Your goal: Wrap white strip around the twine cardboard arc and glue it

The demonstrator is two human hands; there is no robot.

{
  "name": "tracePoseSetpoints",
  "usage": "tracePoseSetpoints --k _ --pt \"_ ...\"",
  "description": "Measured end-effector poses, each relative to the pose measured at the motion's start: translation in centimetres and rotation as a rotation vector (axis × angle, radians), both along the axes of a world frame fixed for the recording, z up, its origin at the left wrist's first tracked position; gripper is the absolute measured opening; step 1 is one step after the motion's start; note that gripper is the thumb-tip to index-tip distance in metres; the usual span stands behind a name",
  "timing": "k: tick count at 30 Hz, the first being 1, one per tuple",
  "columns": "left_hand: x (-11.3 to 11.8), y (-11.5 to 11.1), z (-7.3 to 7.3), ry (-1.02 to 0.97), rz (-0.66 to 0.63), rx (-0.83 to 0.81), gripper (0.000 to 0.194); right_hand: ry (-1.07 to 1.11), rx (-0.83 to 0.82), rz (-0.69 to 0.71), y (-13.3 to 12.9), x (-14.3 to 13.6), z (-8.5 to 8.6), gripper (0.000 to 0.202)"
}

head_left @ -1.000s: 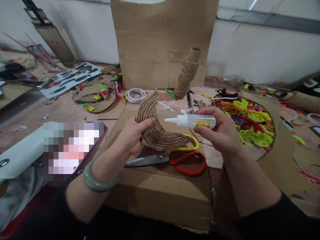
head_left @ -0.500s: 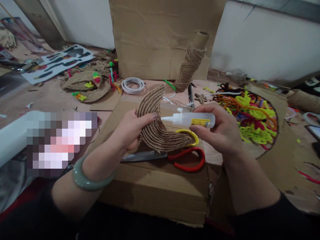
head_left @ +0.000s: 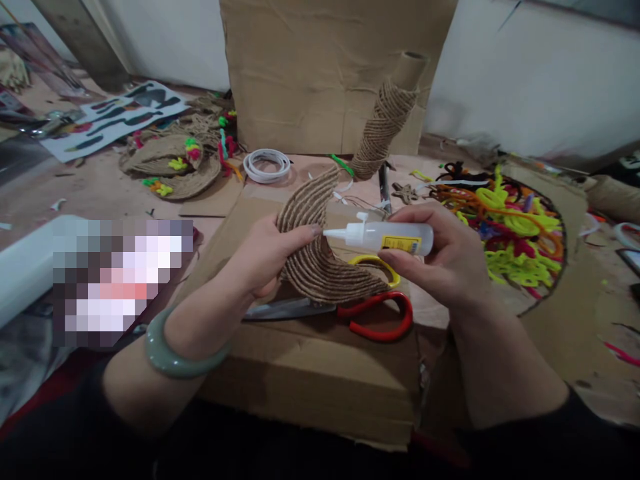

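Observation:
A crescent-shaped piece covered in rows of brown twine (head_left: 320, 257) is gripped between the thumb and fingers of my left hand (head_left: 267, 257). In my right hand (head_left: 443, 257) lies a clear plastic bottle (head_left: 373, 236) with a yellow label, held level by thumb and fingers. Its white nozzle points left, at the crescent's inner edge near my left thumb; whether it touches cannot be made out. Below the crescent, scissors with one red and one yellow handle (head_left: 380, 319) rest on cardboard (head_left: 300, 360), their blades partly hidden.
A twine roll (head_left: 385, 123) leans before an upright cardboard sheet (head_left: 320, 73). Colourful pipe cleaners (head_left: 520, 233) lie right, a white coil (head_left: 267, 166) behind the crescent. Left are decorated twine pieces (head_left: 175, 170), a printed sheet (head_left: 120, 117) and a blurred-out object (head_left: 120, 287).
The crescent has shifted slightly right and tilted a little in my left hand. The bottle and my right hand have moved very slightly right. The camera view has also shifted a bit.

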State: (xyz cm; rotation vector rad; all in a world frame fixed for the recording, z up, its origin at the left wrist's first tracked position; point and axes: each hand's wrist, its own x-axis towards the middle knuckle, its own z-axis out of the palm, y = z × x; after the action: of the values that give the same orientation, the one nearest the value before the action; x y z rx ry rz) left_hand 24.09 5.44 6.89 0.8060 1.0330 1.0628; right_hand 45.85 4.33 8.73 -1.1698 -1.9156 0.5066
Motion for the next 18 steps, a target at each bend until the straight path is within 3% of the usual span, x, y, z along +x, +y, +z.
tracePoseSetpoints --k 18 --pt "-0.04 -0.01 0.05 0.015 -0.003 0.008 0.026 0.076 -0.088 0.017 -0.37 -0.12 0.30 0.031"
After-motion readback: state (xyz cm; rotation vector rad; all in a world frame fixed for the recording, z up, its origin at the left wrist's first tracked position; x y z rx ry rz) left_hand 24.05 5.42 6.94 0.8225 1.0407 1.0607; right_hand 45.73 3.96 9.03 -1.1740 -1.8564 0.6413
